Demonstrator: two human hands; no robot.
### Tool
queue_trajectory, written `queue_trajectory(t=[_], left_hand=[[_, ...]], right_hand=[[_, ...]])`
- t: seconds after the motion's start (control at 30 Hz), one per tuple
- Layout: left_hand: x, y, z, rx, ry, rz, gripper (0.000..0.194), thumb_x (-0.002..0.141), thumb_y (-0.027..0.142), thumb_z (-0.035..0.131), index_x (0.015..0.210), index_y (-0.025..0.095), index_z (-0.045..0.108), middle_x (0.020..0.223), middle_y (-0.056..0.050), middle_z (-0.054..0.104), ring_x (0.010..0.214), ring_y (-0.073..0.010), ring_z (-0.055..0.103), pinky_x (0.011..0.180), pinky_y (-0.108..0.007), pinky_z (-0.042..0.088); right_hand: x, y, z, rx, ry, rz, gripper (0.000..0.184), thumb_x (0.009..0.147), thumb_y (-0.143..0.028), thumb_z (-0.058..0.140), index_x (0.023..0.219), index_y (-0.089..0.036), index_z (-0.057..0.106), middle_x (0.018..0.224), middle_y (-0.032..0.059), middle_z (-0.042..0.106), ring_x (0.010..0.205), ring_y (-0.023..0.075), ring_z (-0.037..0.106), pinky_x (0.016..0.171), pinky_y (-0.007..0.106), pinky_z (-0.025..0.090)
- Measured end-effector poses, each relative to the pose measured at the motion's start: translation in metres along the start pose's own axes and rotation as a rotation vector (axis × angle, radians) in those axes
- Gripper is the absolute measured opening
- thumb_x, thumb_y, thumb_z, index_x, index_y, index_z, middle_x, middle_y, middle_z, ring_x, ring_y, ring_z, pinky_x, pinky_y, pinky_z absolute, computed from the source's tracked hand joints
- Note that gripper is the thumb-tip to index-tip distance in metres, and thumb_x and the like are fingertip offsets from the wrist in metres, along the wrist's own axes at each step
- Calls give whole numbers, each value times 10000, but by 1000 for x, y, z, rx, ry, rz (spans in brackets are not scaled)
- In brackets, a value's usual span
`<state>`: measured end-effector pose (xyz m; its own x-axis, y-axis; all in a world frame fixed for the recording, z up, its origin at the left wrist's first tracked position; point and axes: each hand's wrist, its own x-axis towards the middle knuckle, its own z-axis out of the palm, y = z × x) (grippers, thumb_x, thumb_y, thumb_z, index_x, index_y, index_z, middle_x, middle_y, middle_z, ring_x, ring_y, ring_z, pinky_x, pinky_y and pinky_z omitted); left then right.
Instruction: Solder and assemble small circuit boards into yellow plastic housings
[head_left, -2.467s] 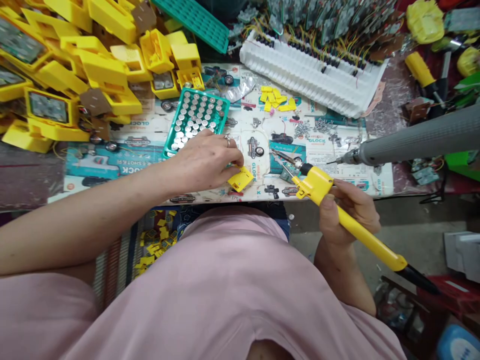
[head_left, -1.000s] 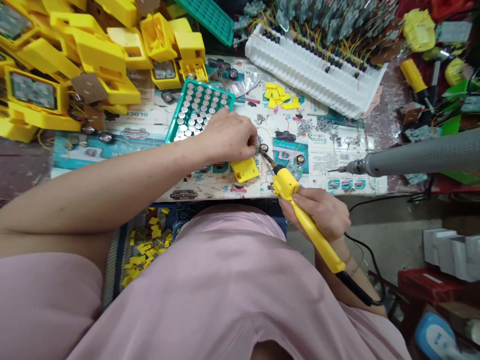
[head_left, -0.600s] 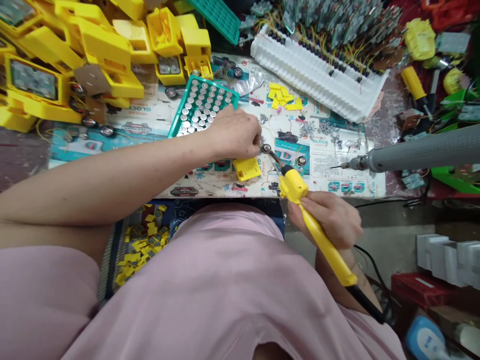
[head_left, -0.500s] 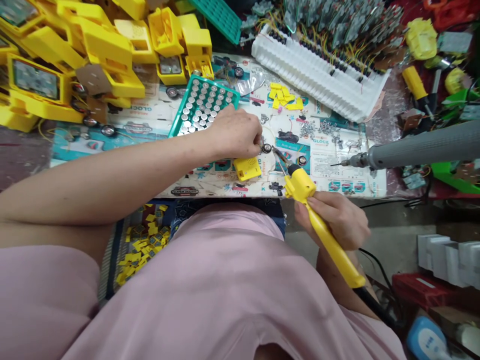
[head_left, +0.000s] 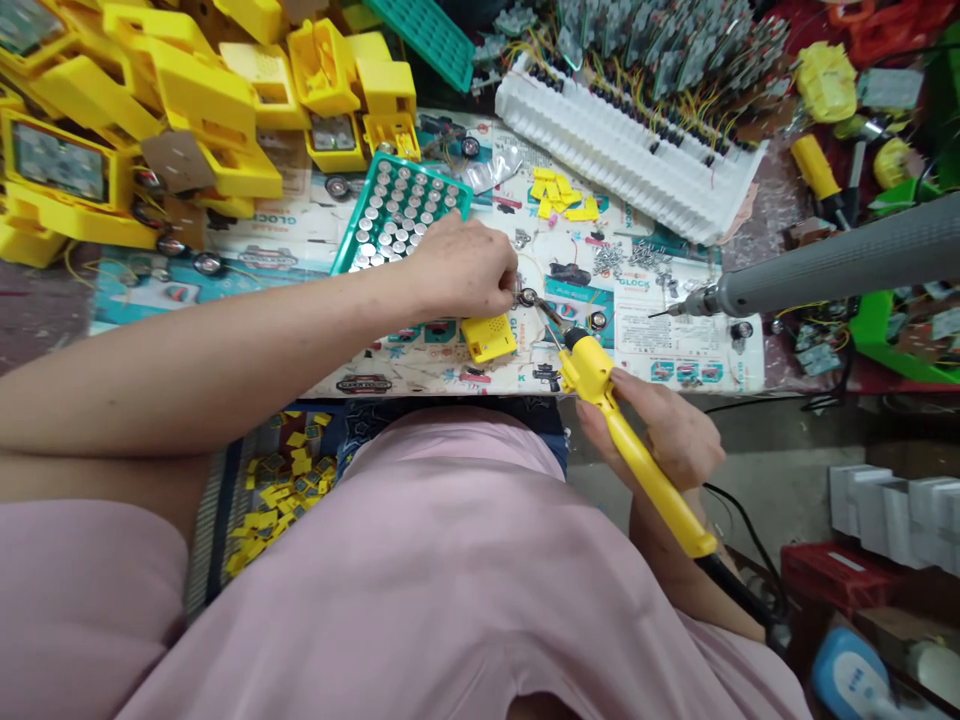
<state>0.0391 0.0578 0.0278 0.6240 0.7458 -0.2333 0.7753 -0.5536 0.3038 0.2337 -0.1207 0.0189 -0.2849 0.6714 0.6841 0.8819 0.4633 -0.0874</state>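
Observation:
My right hand point(head_left: 667, 425) grips a yellow soldering gun point(head_left: 637, 465), its tip pointing up and left. That tip reaches a small round dark-rimmed part point(head_left: 527, 297), perhaps a little speaker, on the printed sheet. My left hand point(head_left: 469, 265) is closed, its fingertips right beside this part; what they pinch is hidden. Below the left hand lies a yellow plastic housing point(head_left: 489, 339), partly covered by it. A green tray point(head_left: 346, 240) of silver button-like round pieces sits just left of that hand. Another round part point(head_left: 597, 320) lies right of the tip.
Yellow cases point(head_left: 202, 100) pile up at the left back. A white ribbed foam holder point(head_left: 622, 150) with wired boards stands behind. Small yellow pieces point(head_left: 559, 190) and screws point(head_left: 645, 252) lie mid-table. A grey electric screwdriver point(head_left: 817, 262) juts in from the right.
The whole view has shifted slightly left. The soldering gun and right hand are slightly closer to the round part; the left hand keeps its place beside it.

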Motion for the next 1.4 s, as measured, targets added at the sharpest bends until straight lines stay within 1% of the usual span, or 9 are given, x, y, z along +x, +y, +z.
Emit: queue_trajectory(t=[0.17, 0.27, 0.43, 0.63, 0.73, 0.9, 1.03, 1.23, 1.4], left_hand=[[-2, -1, -2, 29, -50, -4, 244, 776, 283, 568, 872, 217, 783, 834, -24, 732, 1028, -260, 674, 958, -347, 430], [-3, -1, -4, 92, -79, 18, 316, 816, 313, 514, 950, 223, 785, 900, -31, 750, 1052, -253, 673, 944, -334, 430], [-5, -1, -5, 113, -68, 17, 333, 818, 321, 502, 966, 230, 786, 930, -25, 761, 1057, -248, 677, 955, -332, 426], [-4, -2, -4, 118, -80, 19, 339, 835, 333, 487, 966, 229, 781, 936, -26, 760, 1038, -238, 681, 943, -330, 434], [-4, -5, -4, 130, -92, 46, 363, 853, 361, 462, 977, 239, 781, 960, -16, 759, 1041, -234, 681, 947, -328, 438], [-3, -6, -5, 90, -102, 72, 375, 848, 353, 461, 1049, 264, 765, 987, 17, 752, 1048, -206, 678, 937, -290, 443], [-1, -2, -5, 66, -122, 73, 353, 832, 315, 495, 1057, 242, 757, 911, 3, 743, 1010, -212, 686, 908, -290, 455], [9, 3, -6, 71, -209, 26, 309, 801, 368, 548, 971, 242, 773, 896, -2, 740, 1006, -235, 686, 855, -293, 478], [12, 4, -9, 61, -237, 24, 321, 782, 374, 555, 961, 231, 779, 899, -10, 742, 977, -227, 689, 847, -291, 483]], right_hand=[[0, -2, -1, -20, -5, 18, 409, 820, -251, 776, 1193, -192, 617, 808, -24, 771, 665, 113, 720, 677, 190, 576], [-1, -2, -1, -29, 12, 19, 414, 803, -220, 786, 1180, -173, 622, 808, -16, 765, 669, 116, 718, 692, 190, 574], [-5, -2, 0, -3, 22, 28, 406, 792, -218, 799, 1153, -184, 618, 805, -14, 760, 669, 130, 722, 676, 210, 589], [-8, -2, 2, 113, 45, 37, 328, 771, -248, 832, 999, -198, 602, 781, -32, 735, 653, 122, 714, 638, 218, 604], [-9, -1, 1, 88, 48, 59, 338, 773, -197, 815, 1050, -191, 620, 789, -24, 744, 666, 124, 717, 663, 209, 602], [-14, 0, -3, -6, 38, 90, 482, 784, -194, 790, 1232, -182, 614, 855, -4, 772, 691, 132, 729, 695, 203, 595], [-16, 0, -3, -1, 17, 97, 447, 791, -175, 775, 1214, -192, 629, 834, -13, 767, 691, 128, 726, 700, 198, 593], [-18, -1, 0, 89, 48, 63, 429, 813, -212, 773, 1211, -175, 617, 815, -4, 759, 666, 132, 716, 671, 218, 609], [-19, -2, 2, 41, 22, 63, 402, 838, -247, 761, 1200, -211, 592, 789, -17, 748, 634, 128, 704, 630, 232, 613]])
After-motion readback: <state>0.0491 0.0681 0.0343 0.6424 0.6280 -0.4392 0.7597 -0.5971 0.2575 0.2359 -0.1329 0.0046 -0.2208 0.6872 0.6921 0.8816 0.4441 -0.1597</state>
